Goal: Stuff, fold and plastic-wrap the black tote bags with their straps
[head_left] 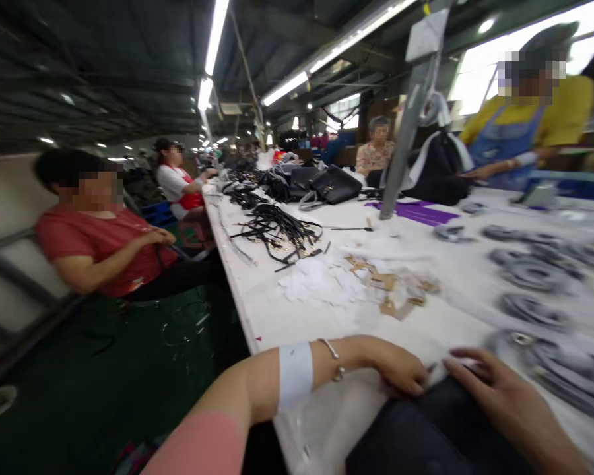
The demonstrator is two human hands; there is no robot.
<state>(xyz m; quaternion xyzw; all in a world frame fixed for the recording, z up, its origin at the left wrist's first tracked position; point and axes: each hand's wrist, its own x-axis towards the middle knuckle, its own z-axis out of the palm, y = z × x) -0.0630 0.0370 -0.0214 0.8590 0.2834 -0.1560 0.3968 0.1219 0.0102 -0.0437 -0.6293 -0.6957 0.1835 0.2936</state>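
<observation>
A black bag [426,429] lies at the table's near edge, partly cut off by the bottom of the view. My left hand [403,369] is closed at its far rim, the fingertips curled down and partly hidden. On the right side of the same rim, my right hand [505,389] grips with bent fingers and the thumb nearest the opening. A little whitish material shows between the two hands, too blurred to name. Right beside my right hand sit coiled grey straps [564,363].
White paper scraps [321,284] and brown scraps [386,284] litter the white table [257,264]. Black straps [277,227], black bags [334,185] and purple pieces [420,211] lie farther back. A metal post [400,158] rises from the table. Several co-workers sit or stand around it.
</observation>
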